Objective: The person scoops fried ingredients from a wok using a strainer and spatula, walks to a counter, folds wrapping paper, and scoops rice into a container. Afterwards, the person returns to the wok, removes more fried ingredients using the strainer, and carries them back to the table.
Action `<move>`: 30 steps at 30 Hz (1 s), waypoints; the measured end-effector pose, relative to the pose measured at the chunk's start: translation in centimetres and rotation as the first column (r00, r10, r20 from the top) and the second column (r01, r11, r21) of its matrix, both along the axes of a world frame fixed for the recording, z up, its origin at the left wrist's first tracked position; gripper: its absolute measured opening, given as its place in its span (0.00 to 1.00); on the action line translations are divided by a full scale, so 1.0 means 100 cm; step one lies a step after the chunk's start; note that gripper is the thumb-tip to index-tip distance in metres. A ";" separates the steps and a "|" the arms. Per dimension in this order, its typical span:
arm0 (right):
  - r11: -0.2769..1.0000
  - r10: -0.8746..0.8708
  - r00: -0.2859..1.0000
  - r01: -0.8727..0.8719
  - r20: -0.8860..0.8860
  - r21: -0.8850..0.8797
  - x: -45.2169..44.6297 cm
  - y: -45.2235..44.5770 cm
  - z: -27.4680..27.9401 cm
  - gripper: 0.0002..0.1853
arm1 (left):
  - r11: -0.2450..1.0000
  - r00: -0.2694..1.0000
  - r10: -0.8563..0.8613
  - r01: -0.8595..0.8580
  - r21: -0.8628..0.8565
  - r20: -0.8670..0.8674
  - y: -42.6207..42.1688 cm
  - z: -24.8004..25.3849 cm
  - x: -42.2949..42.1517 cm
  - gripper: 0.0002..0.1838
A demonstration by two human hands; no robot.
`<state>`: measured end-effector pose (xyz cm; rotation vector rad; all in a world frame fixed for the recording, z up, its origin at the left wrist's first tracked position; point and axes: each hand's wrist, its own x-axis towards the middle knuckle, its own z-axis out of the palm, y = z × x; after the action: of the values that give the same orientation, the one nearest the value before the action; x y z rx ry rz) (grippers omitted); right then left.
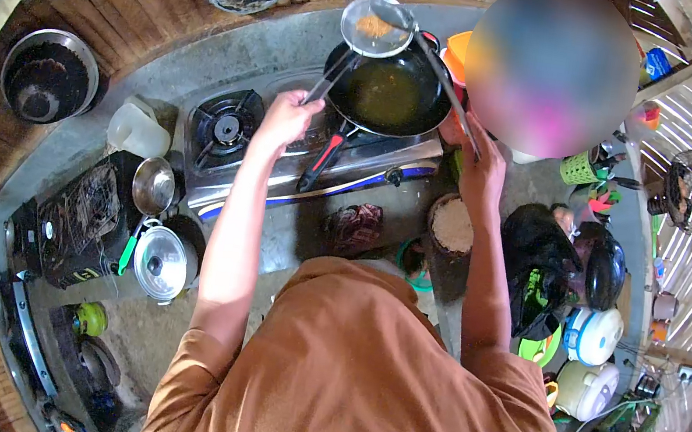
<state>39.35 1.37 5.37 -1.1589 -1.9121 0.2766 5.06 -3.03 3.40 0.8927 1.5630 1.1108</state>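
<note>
My left hand (291, 118) is closed around the handle of a wire mesh strainer (353, 40), which is held above the far rim of a black frying pan (431, 113). Small golden-brown food bits (375, 26) lie in the mesh. In my right hand (482, 160) is a long-handled metal utensil (446, 82). Its far end is over the strainer, and the exact shape of that end is hard to make out. Yellowish oil (388, 94) covers the pan's bottom. The pan's red and black handle (325, 158) points toward me.
The pan sits on the right side of a two-burner gas stove (281, 172); the left burner (227, 127) shows bare. A plastic jug (139, 129), a small saucepan (154, 186) and a lidded pot (161, 261) stand left. A bowl of pale contents (454, 224) and a black bag (534, 264) are right.
</note>
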 end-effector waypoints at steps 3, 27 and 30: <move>0.995 -0.013 0.999 0.017 0.048 -0.097 0.002 -0.004 -0.026 0.20 | 0.997 1.000 0.025 -0.024 -0.071 0.008 0.004 -0.043 0.002 0.10; 0.999 -0.044 0.999 0.044 -0.030 0.007 0.007 0.007 -0.019 0.20 | 1.000 1.000 0.012 -0.012 0.017 -0.005 -0.005 -0.007 0.004 0.11; 0.995 -0.095 0.993 0.097 0.064 -0.032 0.001 0.010 -0.025 0.18 | 1.000 1.000 0.000 0.000 -0.007 -0.007 -0.009 -0.016 0.012 0.11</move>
<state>39.44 2.37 2.90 -1.2922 -1.9053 0.2250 6.28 -3.96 1.77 0.8930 1.5719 1.1026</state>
